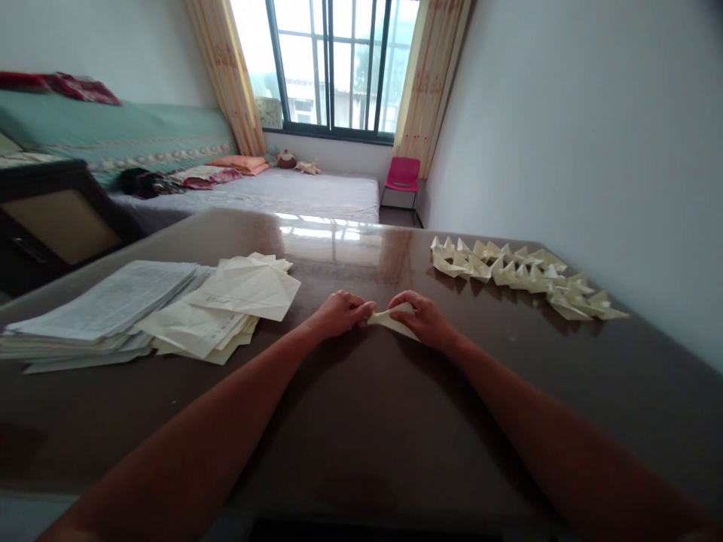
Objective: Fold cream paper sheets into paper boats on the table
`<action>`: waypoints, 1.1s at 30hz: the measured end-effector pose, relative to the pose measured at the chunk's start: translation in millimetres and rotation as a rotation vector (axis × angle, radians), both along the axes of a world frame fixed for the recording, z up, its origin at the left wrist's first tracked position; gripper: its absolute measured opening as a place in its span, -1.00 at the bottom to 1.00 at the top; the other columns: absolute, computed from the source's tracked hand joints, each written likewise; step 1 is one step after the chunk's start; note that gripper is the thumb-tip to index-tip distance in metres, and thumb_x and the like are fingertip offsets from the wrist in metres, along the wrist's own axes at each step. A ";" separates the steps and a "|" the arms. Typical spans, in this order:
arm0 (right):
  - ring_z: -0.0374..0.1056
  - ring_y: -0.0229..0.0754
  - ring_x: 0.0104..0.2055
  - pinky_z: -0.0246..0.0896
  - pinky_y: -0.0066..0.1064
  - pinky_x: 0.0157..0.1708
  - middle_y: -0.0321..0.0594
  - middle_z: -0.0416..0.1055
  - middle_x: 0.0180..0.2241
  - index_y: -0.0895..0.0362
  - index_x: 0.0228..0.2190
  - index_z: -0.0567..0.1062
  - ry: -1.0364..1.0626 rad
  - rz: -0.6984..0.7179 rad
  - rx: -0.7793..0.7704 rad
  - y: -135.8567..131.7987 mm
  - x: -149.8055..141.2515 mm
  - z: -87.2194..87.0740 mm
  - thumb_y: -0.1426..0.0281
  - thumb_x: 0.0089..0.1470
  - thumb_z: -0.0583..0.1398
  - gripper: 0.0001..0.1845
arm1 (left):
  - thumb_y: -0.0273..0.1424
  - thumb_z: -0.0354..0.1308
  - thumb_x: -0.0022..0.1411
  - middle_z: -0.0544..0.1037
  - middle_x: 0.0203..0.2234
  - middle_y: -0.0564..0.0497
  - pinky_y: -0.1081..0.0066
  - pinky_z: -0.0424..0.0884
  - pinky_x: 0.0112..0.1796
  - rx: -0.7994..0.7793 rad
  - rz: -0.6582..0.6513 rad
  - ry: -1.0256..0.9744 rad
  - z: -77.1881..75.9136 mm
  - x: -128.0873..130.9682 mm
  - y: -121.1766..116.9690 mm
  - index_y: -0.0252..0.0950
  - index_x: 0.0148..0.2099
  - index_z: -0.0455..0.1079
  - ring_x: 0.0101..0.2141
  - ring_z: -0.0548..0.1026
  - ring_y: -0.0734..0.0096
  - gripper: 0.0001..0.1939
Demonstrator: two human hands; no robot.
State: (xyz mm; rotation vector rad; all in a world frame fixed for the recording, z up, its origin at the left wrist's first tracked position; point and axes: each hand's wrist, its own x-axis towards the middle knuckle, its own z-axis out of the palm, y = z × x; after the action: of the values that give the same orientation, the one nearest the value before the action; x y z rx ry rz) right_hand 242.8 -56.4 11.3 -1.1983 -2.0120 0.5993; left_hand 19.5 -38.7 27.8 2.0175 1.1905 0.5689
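You've got daylight pouring through a dark-framed window (333, 68), a pink chair (403, 175) by the plain white wall (570, 135), and a wide bed (316, 192) on the left.

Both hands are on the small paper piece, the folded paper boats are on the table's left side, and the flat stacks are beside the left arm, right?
Not quite: the head view shows the folded paper boats on the table's right side. The rest holds.

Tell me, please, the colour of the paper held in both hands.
The paper is pale cream; head view.
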 end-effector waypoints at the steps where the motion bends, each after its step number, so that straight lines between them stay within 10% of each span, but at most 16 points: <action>1: 0.32 -0.19 -0.24 0.16 -0.39 -0.23 -0.26 0.45 -0.29 0.12 -0.30 0.49 0.003 0.007 -0.004 -0.2 -0.1 0.1 0.34 0.02 0.20 -0.83 | -0.07 -0.03 0.19 0.50 -0.62 0.05 0.54 0.20 -0.59 -0.016 0.000 -0.003 0.4 -0.2 0.0 -0.34 -0.39 0.51 -0.66 0.30 0.55 -0.53; 17: 0.29 -0.25 -0.35 0.17 -0.44 -0.33 -0.32 0.43 -0.40 0.13 -0.31 0.48 0.031 0.112 -0.100 -1.5 1.6 7.4 0.30 0.07 0.18 -0.82 | -0.24 0.06 0.16 0.61 -0.42 0.05 0.51 0.31 -0.34 0.147 -0.109 0.094 -2.5 4.6 -2.1 -0.25 -0.20 0.56 -0.39 0.49 0.40 -0.70; 25: 0.27 -0.11 -0.04 0.13 -0.26 0.00 -0.18 0.39 -0.10 0.00 -0.27 0.54 -0.185 0.150 0.248 -8.0 -4.4 7.1 0.28 0.04 0.25 -0.84 | -0.24 0.07 0.16 0.60 -0.42 0.05 0.50 0.28 -0.37 0.220 -0.110 0.177 -3.2 7.2 -1.8 -0.24 -0.26 0.54 -0.39 0.48 0.39 -0.73; 33: 0.35 -0.24 -0.35 0.18 -0.44 -0.29 -0.34 0.49 -0.40 0.10 -0.37 0.51 -0.070 0.020 -0.033 -10.2 -11.5 5.8 0.27 0.03 0.21 -0.84 | -0.43 0.01 0.12 0.59 -0.42 0.05 0.52 0.29 -0.34 0.112 -0.226 0.101 4.6 0.4 -2.2 -0.31 -0.15 0.53 -0.38 0.48 0.43 -0.68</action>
State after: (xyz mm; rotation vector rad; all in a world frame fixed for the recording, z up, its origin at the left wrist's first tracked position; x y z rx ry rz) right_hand 231.3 -66.6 17.1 -1.2360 -2.0821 0.6106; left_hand 19.9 -40.9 32.3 2.2623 0.9893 0.4336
